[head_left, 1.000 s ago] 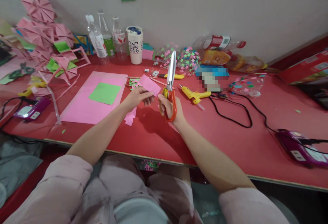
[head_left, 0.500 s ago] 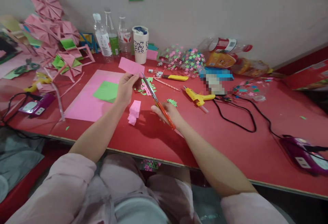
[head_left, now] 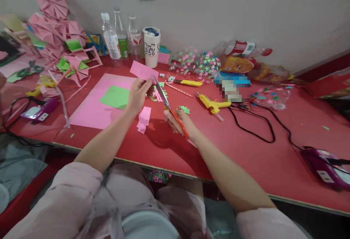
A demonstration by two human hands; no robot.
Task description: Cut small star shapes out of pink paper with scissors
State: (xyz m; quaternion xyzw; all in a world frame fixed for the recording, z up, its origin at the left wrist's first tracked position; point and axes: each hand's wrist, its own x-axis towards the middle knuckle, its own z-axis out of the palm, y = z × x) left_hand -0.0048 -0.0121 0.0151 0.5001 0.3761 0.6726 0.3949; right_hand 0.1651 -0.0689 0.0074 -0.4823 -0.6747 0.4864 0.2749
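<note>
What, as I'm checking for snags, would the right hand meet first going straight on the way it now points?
Likely the pink paper in the left hand; the scissors reach its edge in view, depth unclear.

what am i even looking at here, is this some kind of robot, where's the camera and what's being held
No robot here: these are a person's two bare hands, filmed by a camera worn on the head, looking forward and down. The left hand pinches a piece of pink paper. The right hand holds orange-handled scissors, blades reaching the paper's edge; whether they are cutting I can't tell. On the red table lie a green square on a larger pink sheet, green stars, a yellow glue gun and a yellow cutter. Behind stand clear bottles and a white patterned cup.
</note>
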